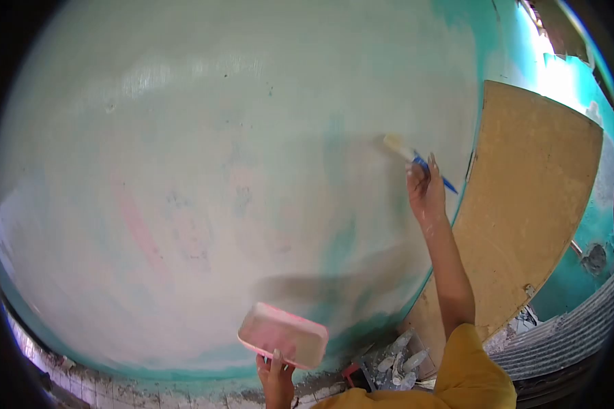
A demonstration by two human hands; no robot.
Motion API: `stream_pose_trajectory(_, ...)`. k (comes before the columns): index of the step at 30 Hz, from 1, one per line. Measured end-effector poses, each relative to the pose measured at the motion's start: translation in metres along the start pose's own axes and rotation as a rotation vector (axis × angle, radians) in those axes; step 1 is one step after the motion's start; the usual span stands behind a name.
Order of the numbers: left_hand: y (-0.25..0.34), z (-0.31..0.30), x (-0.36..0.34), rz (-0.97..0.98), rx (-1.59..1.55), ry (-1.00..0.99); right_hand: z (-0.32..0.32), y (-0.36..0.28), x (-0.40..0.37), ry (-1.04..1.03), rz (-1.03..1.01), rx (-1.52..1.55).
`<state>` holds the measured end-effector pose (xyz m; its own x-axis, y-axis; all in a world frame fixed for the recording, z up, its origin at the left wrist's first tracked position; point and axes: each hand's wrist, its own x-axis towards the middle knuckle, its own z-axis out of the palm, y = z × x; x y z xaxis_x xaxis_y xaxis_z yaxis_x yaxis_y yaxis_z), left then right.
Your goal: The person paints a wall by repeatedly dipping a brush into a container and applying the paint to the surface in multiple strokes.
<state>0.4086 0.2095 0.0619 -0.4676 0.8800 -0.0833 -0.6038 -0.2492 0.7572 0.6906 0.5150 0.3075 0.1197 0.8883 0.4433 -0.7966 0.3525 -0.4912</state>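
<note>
A paintbrush (421, 162) with a blue handle and pale bristles is pinched in my right hand (428, 188), raised at the right part of the wall. Its bristle end points up and left, at or close to the wall (205, 136); contact cannot be told. The wall has a thin whitish coat with green and pink patches showing through. Low in the view, my left hand (276, 379) holds a shallow pink-rimmed tray (283, 336) by its lower edge, thumb on the inside. Pale pinkish residue covers the tray's inner surface.
A tan wooden board (525, 198) stands to the right of the wall. Plastic bottles (399, 361) and debris lie on the floor near a dark container with a red edge (355, 376). Corrugated sheets (566, 344) are at the lower right.
</note>
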Motion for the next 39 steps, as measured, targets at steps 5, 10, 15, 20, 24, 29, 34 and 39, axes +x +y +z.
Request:
stream_pose_trajectory(5, 0.017, 0.007, 0.000, -0.093, 0.196, 0.027, 0.037, -0.040, 0.071, 0.046, -0.182, -0.218)
stream_pose_trajectory(10, 0.006, 0.006, 0.004, -0.089, 0.169, -0.032, 0.065, -0.090, 0.086, 0.067, -0.398, -0.444)
stream_pose_trajectory(15, -0.023, 0.011, 0.006, -0.053, 0.274, -0.090, 0.050, -0.128, 0.094, 0.164, -0.410, -0.325)
stream_pose_trajectory(20, -0.040, 0.057, -0.008, -0.138, 0.129, -0.057, 0.016, -0.171, 0.116, 0.212, -0.440, -0.376)
stream_pose_trajectory(24, -0.075, 0.096, -0.025, -0.097, 0.142, -0.077, -0.003, -0.218, 0.148, 0.120, -0.564, -0.639)
stream_pose_trajectory(29, -0.137, 0.151, -0.047, -0.049, 0.100, 0.049, -0.013, -0.272, 0.219, -0.080, -0.964, -1.241)
stream_pose_trajectory(34, -0.188, 0.176, -0.056, 0.176, 0.464, 0.017, 0.000, -0.283, 0.279, -0.432, -1.243, -1.424)
stream_pose_trajectory(39, -0.186, 0.222, -0.069, 0.066, 0.130, 0.109, -0.033, -0.257, 0.295, -0.511, -1.276, -1.472)
